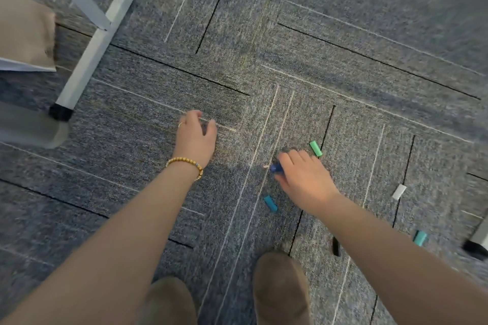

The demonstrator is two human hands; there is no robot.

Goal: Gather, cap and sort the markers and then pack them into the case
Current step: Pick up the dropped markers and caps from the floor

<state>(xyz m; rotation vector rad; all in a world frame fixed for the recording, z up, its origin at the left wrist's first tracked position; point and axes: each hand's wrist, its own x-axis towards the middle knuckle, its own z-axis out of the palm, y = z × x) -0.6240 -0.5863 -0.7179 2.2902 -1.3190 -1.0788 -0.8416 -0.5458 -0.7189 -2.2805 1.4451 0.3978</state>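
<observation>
Reaching down to the carpet (pixel 343 34), I have my right hand (pixel 303 179) curled round a blue marker (pixel 276 167), its pale tip poking out to the left, uncapped as far as I can judge. My left hand (pixel 195 137) hangs just above the floor, fingers loosely bent and holding nothing.

The marker looks light, stiff and smooth; I judge it best pinched mid-barrel, away from the wet tip, so it neither rolls nor smears.

Loose pieces I count on the floor: one green cap (pixel 315 148) just beyond my right fingers, one blue cap (pixel 270 203) near my wrist, one white cap (pixel 399 191) and one teal cap (pixel 420 238) well apart to the right, and one black piece (pixel 335 246) under my forearm. That makes five, though the blur hides whether each is a cap or a short marker. No case is in view.
</observation>
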